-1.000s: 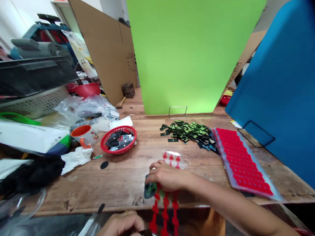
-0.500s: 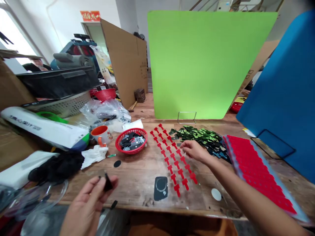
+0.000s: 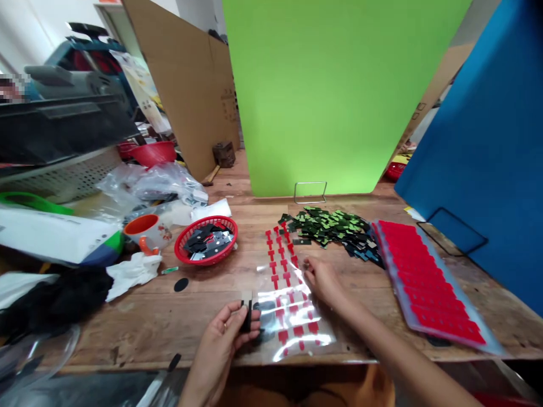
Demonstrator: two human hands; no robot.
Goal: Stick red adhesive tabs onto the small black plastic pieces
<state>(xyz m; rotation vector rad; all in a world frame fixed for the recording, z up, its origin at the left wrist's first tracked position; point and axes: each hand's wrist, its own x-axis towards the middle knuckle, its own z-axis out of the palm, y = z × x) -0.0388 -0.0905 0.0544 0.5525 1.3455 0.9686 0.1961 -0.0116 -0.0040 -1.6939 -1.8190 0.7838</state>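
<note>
My left hand (image 3: 231,330) is closed around a few small thin black pieces (image 3: 246,316), at the left edge of a clear plastic sheet (image 3: 267,353). Rows of red T-shaped pieces (image 3: 283,263) run along the sheet, and its near half shines with glare. At the sheet's right edge is my right hand (image 3: 324,280), its fingers curled in and seeming to pinch that edge; the fingertips are partly hidden. Beyond the right hand lies a heap of small green and black flat pieces (image 3: 335,226).
A red basket (image 3: 206,261) of dark and grey pieces stands left, beside an orange-and-white mug (image 3: 144,232) and crumpled tissue (image 3: 133,275). Stacked red pieces on plastic sheets (image 3: 428,277) lie right. Green (image 3: 339,102) and blue (image 3: 462,147) panels stand behind.
My left hand has moved right, up to the plastic sheet, still holding the black pieces. My right hand is now at the sheet's edge; the sheet has shifted and catches glare. The view has tilted down.
</note>
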